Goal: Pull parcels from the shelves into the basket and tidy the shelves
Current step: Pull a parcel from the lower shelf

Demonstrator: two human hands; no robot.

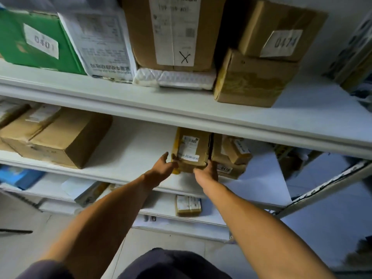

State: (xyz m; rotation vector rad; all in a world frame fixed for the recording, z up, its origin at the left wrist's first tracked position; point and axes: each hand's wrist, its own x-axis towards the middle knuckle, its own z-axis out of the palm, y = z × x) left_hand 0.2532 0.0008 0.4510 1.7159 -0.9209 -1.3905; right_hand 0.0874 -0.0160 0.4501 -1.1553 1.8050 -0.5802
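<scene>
On the upper shelf (181, 105), toward its left edge, the green box (36, 39) carries a white sticker with "0401", seen upside down. The tall brown carton (173, 31) near the middle bears a long white label with a hand-drawn black X at its lower end; the print above is blurred. Toward the right edge, the upper brown box (281, 31) of a stack shows a white sticker reading "0474". Labels on the other parcels are too blurred to read

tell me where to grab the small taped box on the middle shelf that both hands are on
Take the small box by its two short side faces, coming from the front with the left hand and right hand. It stands narrow and upright, close against the neighbouring box.
</scene>
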